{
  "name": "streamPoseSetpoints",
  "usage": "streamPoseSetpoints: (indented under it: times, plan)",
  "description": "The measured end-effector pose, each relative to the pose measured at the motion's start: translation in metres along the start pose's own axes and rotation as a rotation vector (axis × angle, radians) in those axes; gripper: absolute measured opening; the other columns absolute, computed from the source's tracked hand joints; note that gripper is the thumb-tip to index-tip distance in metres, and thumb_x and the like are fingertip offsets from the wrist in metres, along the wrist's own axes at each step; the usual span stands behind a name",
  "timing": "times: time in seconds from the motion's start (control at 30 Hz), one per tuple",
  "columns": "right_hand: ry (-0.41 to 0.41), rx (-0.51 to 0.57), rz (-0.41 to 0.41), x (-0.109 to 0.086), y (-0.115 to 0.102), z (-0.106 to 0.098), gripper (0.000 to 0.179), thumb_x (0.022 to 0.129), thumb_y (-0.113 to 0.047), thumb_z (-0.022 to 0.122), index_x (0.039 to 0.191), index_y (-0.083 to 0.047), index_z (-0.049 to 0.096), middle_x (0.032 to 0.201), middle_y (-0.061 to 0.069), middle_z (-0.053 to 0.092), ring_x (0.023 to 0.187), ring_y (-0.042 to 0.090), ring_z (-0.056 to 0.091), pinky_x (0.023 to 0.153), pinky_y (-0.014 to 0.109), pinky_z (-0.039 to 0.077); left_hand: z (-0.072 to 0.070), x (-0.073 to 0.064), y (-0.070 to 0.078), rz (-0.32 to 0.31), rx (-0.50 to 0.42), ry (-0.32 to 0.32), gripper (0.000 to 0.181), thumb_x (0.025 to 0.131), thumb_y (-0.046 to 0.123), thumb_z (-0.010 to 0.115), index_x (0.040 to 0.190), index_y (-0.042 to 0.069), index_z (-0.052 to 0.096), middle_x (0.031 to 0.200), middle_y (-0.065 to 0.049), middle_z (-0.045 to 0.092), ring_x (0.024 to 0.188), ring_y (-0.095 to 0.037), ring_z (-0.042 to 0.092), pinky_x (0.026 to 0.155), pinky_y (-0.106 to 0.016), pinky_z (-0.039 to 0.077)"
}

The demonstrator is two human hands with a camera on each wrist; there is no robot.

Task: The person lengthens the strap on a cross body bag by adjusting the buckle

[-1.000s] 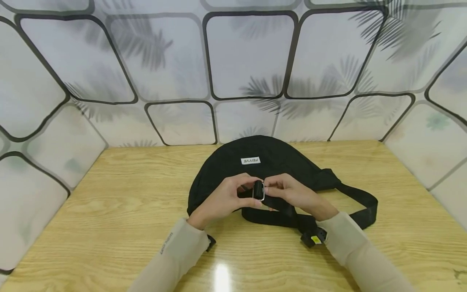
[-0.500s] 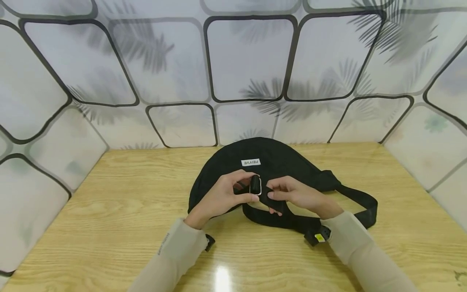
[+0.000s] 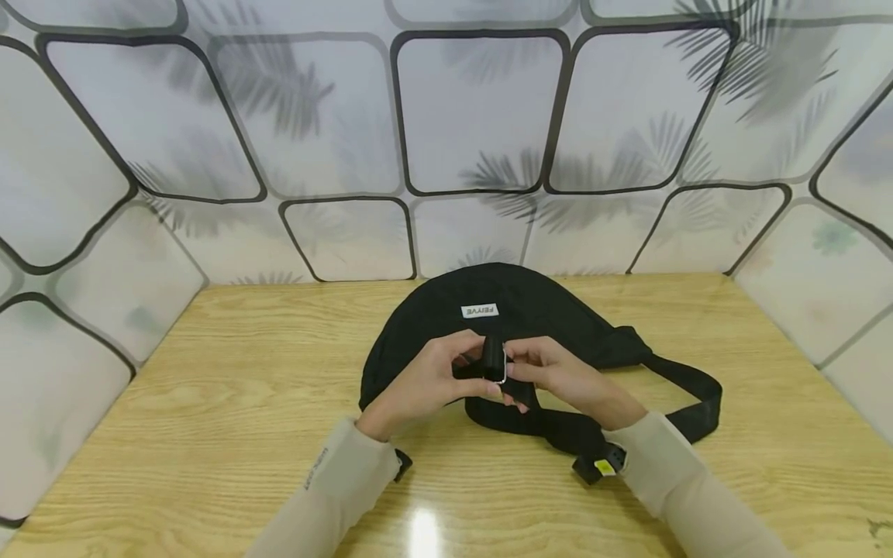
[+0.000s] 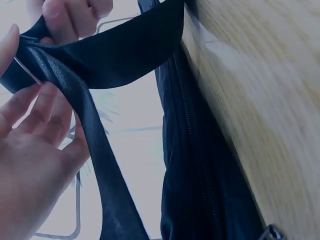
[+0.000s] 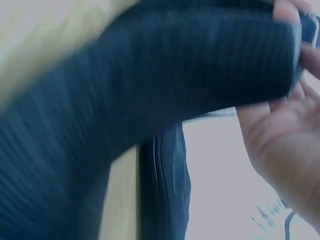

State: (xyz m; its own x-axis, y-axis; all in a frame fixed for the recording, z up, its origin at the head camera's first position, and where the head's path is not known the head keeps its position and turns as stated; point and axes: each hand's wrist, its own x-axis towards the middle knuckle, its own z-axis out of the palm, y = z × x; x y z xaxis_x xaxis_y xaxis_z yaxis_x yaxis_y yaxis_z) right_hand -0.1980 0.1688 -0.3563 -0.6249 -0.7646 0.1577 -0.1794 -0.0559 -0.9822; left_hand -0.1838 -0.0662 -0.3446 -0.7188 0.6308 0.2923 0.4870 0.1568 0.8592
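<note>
A black half-moon shoulder bag (image 3: 530, 302) with a white label lies on the table. In front of it my left hand (image 3: 436, 376) pinches a metal strap slider (image 3: 504, 364) between thumb and fingers, with a fold of the black webbing strap (image 3: 493, 356) standing up through it. My right hand (image 3: 558, 376) pinches the strap at the slider's right side. In the left wrist view, strap lengths (image 4: 125, 52) run away from the left hand (image 4: 35, 155). A broad strap band hides part of the right wrist view, its end at the right hand's fingers (image 5: 285, 12).
The wood-grain table (image 3: 230, 387) reaches a patterned curtain-like backdrop (image 3: 474, 108) behind and at both sides. A strap loop (image 3: 708, 395) lies right of the right forearm. The bag's zipper (image 4: 192, 130) shows in the left wrist view.
Half a second ago my right hand drew off to the right with the strap; now it is back against the slider. My left hand has shifted slightly right, and the strap fold stands taller than at first.
</note>
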Motion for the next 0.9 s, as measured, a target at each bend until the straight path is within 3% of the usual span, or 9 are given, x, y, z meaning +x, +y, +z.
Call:
streamPoseSetpoints:
  times: [0.17, 0.33, 0.5, 0.63, 0.8, 0.9]
  plan:
    - [-0.115, -0.010, 0.049, -0.004, -0.004, -0.009, 0.020, 0.105, 0.002, 0.044, 0.111, 0.017, 0.054, 0.088, 0.013, 0.068, 0.072, 0.019, 0.066, 0.068, 0.033, 0.057, -0.003, 0.000, 0.000, -0.007, 0.003, -0.024, 0.036, 0.092, 0.011, 0.077, 0.126, 0.008, 0.066, 0.108, -0.001, 0.066, 0.098, -0.022, 0.064, 0.086, -0.033, 0.052]
    - [-0.208, -0.074, 0.073, -0.008, -0.009, -0.018, 0.019, 0.105, 0.002, 0.042, 0.106, 0.017, 0.054, 0.090, 0.028, 0.066, 0.076, 0.030, 0.067, 0.076, 0.039, 0.057, -0.009, 0.001, 0.002, 0.017, 0.096, 0.021, 0.038, 0.093, 0.012, 0.077, 0.128, 0.005, 0.065, 0.111, -0.004, 0.066, 0.100, -0.025, 0.063, 0.089, -0.037, 0.051]
    - [-0.249, -0.078, 0.110, -0.009, -0.007, -0.022, 0.019, 0.105, 0.003, 0.041, 0.098, 0.016, 0.053, 0.089, 0.025, 0.069, 0.076, 0.030, 0.069, 0.078, 0.033, 0.054, -0.010, 0.001, 0.000, 0.012, 0.115, 0.029, 0.037, 0.094, 0.014, 0.075, 0.129, 0.005, 0.065, 0.112, -0.003, 0.066, 0.101, -0.024, 0.064, 0.091, -0.038, 0.050]
    - [-0.292, -0.053, 0.045, -0.007, -0.004, -0.023, 0.017, 0.104, 0.009, 0.039, 0.099, 0.017, 0.053, 0.088, 0.028, 0.068, 0.074, 0.031, 0.069, 0.078, 0.034, 0.055, -0.008, 0.001, -0.001, -0.001, 0.093, 0.019, 0.037, 0.094, 0.014, 0.075, 0.128, 0.004, 0.065, 0.109, -0.002, 0.067, 0.101, -0.024, 0.064, 0.092, -0.038, 0.049]
    - [-0.259, -0.059, -0.039, -0.005, -0.002, -0.021, 0.019, 0.106, 0.005, 0.041, 0.102, 0.016, 0.056, 0.088, 0.026, 0.066, 0.071, 0.032, 0.067, 0.077, 0.038, 0.056, -0.007, 0.002, 0.000, -0.019, 0.075, 0.028, 0.039, 0.094, 0.012, 0.075, 0.130, 0.003, 0.064, 0.110, -0.004, 0.068, 0.101, -0.021, 0.064, 0.092, -0.038, 0.049]
    - [-0.195, -0.056, -0.035, -0.006, -0.001, -0.019, 0.018, 0.105, 0.006, 0.042, 0.101, 0.017, 0.056, 0.087, 0.021, 0.067, 0.071, 0.027, 0.067, 0.074, 0.037, 0.056, -0.008, 0.001, 0.000, -0.026, 0.063, 0.042, 0.041, 0.093, 0.010, 0.075, 0.132, 0.002, 0.064, 0.111, -0.005, 0.068, 0.100, -0.018, 0.064, 0.092, -0.038, 0.049]
